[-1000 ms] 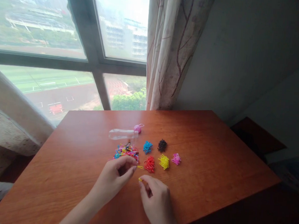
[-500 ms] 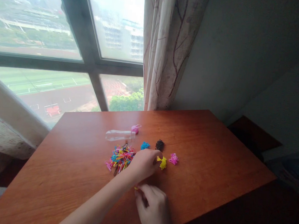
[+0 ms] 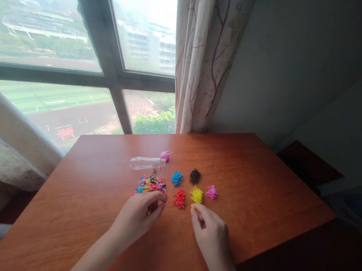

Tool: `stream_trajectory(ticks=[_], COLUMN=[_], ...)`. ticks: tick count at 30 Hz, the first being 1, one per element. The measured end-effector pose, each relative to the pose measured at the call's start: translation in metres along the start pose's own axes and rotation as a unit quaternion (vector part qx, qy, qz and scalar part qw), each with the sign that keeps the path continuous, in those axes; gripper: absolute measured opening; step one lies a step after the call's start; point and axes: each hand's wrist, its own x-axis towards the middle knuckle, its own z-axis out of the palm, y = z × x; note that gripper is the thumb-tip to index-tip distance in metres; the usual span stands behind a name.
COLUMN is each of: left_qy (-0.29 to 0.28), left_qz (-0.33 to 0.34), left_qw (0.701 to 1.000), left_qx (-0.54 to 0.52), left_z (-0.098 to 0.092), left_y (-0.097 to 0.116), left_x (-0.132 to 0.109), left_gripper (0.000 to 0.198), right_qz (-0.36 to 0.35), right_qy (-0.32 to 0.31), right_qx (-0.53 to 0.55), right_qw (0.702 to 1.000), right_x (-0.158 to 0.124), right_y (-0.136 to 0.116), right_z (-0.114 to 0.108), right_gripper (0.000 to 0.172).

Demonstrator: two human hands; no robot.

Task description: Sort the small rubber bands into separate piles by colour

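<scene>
A: How do the hands stand?

B: The right hand (image 3: 210,230) pinches a small yellow piece (image 3: 192,207) between thumb and forefinger, just on the near side of the yellow pile (image 3: 196,194). The left hand (image 3: 134,212) curves inward, thumb and fingertips only narrowly apart; whether it holds anything, I can't tell.

A: What's around them?

B: Beyond the left hand lies a mixed heap (image 3: 151,184) of little coloured loops, its near edge hidden by that hand. To its right sits the red pile (image 3: 179,198), then the yellow one. The blue pile (image 3: 177,178) and black pile (image 3: 194,176) lie farther back, and the pink pile (image 3: 212,191) is rightmost.

A: Farther out?

B: A transparent bottle (image 3: 144,164) on its side, with a pink cap (image 3: 165,155) by its right end; I can't tell if they're joined. All of it rests on a brown table (image 3: 257,190) before a window (image 3: 113,79) and a patterned curtain (image 3: 198,62).

A: What could go wrong?

B: The piece is tiny and sits right at the fingertips, so a loosened pinch could drop it. The piles lie close together; a brushing finger could drag red loops among yellow. The bottle looks round, so a nudge might roll it.

A: Any labels or writing?

B: None I can read. Outside, the building (image 3: 137,45) is too hazy to make out any.
</scene>
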Motion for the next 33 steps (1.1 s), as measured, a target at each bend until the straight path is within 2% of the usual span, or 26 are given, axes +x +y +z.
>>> stream_trajectory(ticks=[4,8,16,33], left_qy=[0.024,0.055,0.093,0.09], left_qz=[-0.011,-0.026,-0.062,-0.056], left_qw=[0.999,0.996,0.987,0.989], left_qx=[-0.026,-0.065,-0.115,-0.1], left_z=[0.0,-0.001,-0.006,-0.004], left_y=[-0.017,-0.028,-0.027,-0.028], left_x=[-0.026,-0.039,-0.038,-0.041], left_gripper=[0.018,0.019,0.021,0.021], right_qz=[-0.003,-0.004,-0.011,0.011], right_qy=[0.0,-0.003,-0.048,-0.026], right_qx=[-0.064,-0.095,-0.117,-0.078], right_qw=[0.998,0.995,0.992,0.997], right_x=[0.014,0.025,0.033,0.03], right_y=[0.02,0.028,0.03,0.033], right_z=[-0.013,-0.021,-0.021,-0.019], right_gripper=[0.036,0.037,0.033,0.03])
